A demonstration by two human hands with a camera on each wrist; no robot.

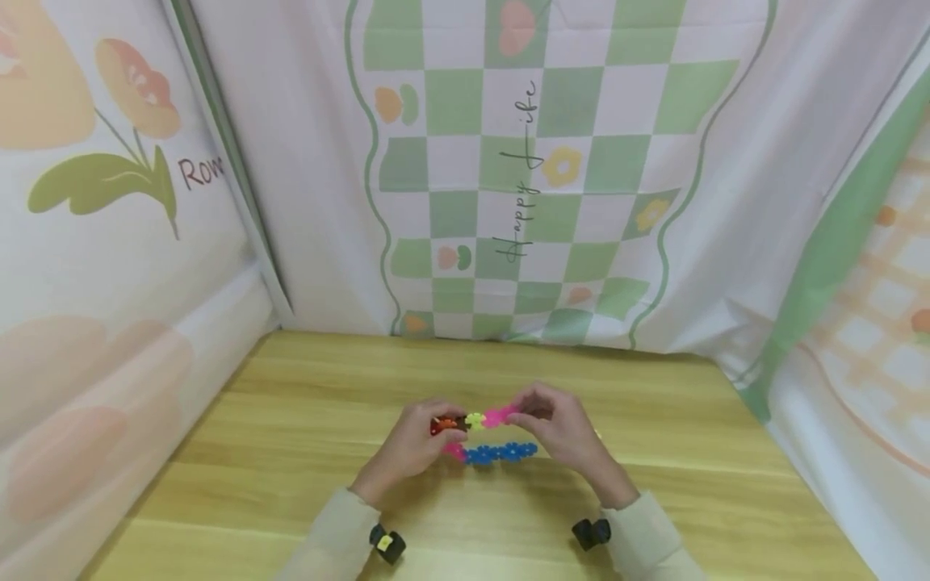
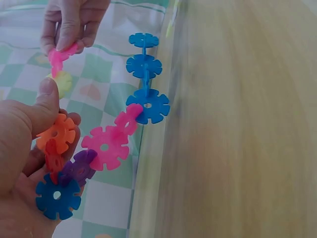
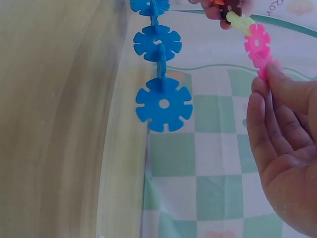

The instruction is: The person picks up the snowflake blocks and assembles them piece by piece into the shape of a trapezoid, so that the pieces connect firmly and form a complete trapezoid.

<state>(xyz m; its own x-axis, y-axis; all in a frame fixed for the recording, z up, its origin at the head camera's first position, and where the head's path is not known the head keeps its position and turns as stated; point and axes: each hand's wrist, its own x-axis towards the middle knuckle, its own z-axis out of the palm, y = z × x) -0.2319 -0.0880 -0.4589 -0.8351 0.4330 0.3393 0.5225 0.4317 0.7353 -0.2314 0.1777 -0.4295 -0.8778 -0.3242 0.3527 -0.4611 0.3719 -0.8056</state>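
A chain of notched plastic flower discs hangs in a bent line between both hands. My left hand (image 1: 408, 442) grips its middle, thumb and fingers around the part near an orange disc (image 2: 60, 136). Red (image 2: 53, 163), purple (image 2: 81, 171) and dark blue (image 2: 49, 201) discs sit by the left palm. From there pink discs (image 2: 101, 148) lead to a row of blue discs (image 3: 164, 111), whose end hangs free. My right hand (image 1: 558, 421) pinches the other end, a pink disc (image 3: 256, 43), between thumb and fingertips. A yellow disc (image 1: 475, 420) joins this pink part to the left-hand part.
Below the hands lies a wood-grain table (image 1: 305, 476). A green-and-white checked curtain (image 1: 508, 161) hangs along its back edge, with printed cloth walls (image 1: 131, 266) at both sides. Each wrist carries a small black device (image 1: 389, 545).
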